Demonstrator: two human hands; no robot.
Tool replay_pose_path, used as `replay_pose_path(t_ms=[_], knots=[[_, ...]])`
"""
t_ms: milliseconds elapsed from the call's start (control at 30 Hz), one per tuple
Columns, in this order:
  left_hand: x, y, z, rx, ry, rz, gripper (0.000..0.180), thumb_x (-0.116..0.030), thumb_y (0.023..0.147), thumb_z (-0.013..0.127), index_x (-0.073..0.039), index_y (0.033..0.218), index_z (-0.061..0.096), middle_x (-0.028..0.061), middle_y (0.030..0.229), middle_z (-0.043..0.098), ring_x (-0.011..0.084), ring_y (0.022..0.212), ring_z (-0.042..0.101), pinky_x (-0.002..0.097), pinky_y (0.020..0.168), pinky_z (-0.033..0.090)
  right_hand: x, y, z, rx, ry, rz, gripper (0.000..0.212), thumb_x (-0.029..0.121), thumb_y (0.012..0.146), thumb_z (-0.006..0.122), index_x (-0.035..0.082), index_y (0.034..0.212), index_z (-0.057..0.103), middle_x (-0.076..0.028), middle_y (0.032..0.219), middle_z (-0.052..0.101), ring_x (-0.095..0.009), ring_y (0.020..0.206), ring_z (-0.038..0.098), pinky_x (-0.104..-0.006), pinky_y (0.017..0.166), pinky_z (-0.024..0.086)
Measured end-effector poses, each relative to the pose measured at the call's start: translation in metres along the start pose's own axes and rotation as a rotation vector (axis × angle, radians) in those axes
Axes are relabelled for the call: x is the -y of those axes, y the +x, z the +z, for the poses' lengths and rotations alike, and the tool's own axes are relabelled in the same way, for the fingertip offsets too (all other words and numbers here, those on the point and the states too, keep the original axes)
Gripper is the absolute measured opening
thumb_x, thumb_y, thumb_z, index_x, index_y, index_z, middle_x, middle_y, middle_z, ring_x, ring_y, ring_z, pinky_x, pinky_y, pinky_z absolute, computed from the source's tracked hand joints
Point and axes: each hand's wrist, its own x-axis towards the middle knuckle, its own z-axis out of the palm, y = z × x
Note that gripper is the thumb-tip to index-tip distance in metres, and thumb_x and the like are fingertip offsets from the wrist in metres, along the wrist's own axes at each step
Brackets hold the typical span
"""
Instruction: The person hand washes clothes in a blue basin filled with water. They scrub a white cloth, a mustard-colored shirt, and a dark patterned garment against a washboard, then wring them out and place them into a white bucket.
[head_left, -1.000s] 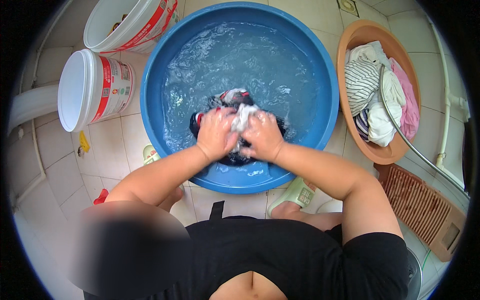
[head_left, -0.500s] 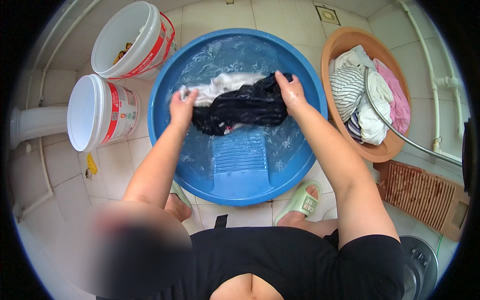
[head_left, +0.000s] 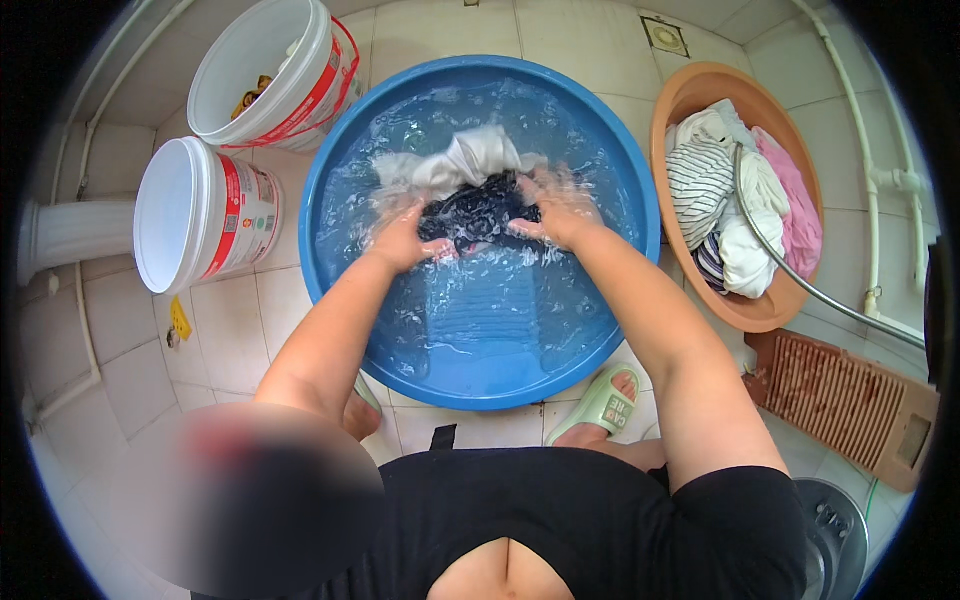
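A black garment (head_left: 480,210) lies bunched and wet in the water of a large blue basin (head_left: 480,392). My left hand (head_left: 402,238) grips its left side, thumb toward me, with some fingers under water. At its other side my right hand (head_left: 562,215) holds on too, its fingers partly hidden by splashing water. Just beyond the black garment, a white cloth (head_left: 465,160) bulges above the surface. The ridged washboard slope (head_left: 482,310) moulded into the basin shows under water on my side.
An orange tub (head_left: 668,110) of striped, white and pink clothes stands right, crossed by a metal hose (head_left: 755,215). Beside it lies a brown washboard (head_left: 840,400). Two white buckets, one upper (head_left: 250,60) and one lower (head_left: 175,215), stand left. Green slippers (head_left: 605,405) flank the basin's near side.
Both hands have lowered the black garment into the water and come closer together, bunching it. The white cloth now bulges up beyond it, and the water splashes around my hands.
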Motion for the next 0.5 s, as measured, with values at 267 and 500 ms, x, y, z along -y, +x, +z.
replay_pose_path(t_ms=[267,500], knots=[[0.004,0.016,-0.024,-0.115,-1.363,-0.388,0.083,-0.049,0.075,0.068,0.000,0.134,0.036,0.0164,0.134,0.044,0.0271,0.122,0.043,0.0388,0.100,0.033,-0.030,0.015,0.042,-0.322,0.659,0.247,0.078,0.040,0.073,0.072,0.006,0.135,0.038,-0.019,0.137,0.039,-0.032,0.127,0.039,-0.0352,0.105,0.033],[-0.044,0.022,-0.021,0.035,-1.759,-0.305,0.061,-0.045,0.083,0.060,-0.006,0.128,0.045,0.0118,0.121,0.055,0.0263,0.106,0.056,0.0397,0.092,0.044,0.051,-0.012,-0.014,-0.038,1.314,0.063,0.060,0.008,0.069,0.055,-0.003,0.127,0.045,-0.015,0.121,0.053,-0.025,0.113,0.049,-0.0293,0.098,0.035]])
